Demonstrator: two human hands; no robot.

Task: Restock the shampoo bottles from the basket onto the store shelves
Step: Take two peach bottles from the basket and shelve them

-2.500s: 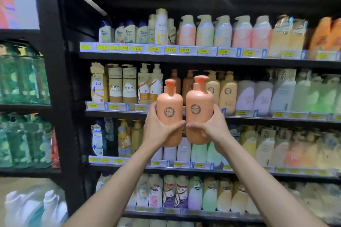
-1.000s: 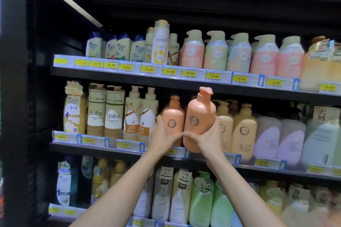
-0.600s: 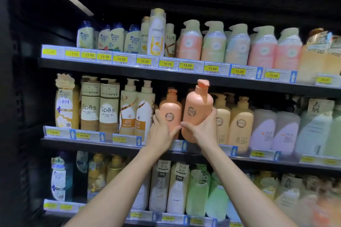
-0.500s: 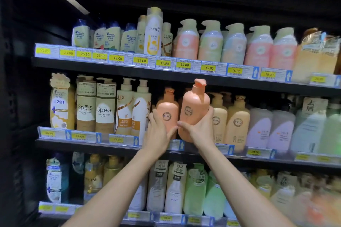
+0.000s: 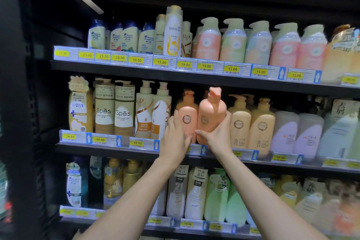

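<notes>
Dark store shelves (image 5: 124, 147) fill my view, packed with bottles in rows, with yellow price tags (image 5: 137, 60) along each edge. I stand in front of the middle shelf. My left hand (image 5: 174, 138) is pressed on the front of one peach shampoo bottle (image 5: 187, 117), with my fingers spread flat on its lower part. That bottle now sits back on the shelf, in the row beside the white and gold bottles (image 5: 153, 111). A moment ago it was already there, and it has not moved. My right hand (image 5: 218, 134) is wrapped tight around the bottom of the second peach bottle (image 5: 211, 117), with my thumb across the front and my fingers behind it. This bottle leans a little to the right at the top. Half a second ago I held it higher and more in front of the shelf. Now it is lower and closer in, its bottom down near the shelf edge, right next to the first peach bottle and touching it. I cannot tell if its bottom rests on the shelf yet. To its right stand two yellow bottles (image 5: 251, 122) of the same shape. Both my arms reach up from the bottom of the view. Everything looks a bit nearer than before.
</notes>
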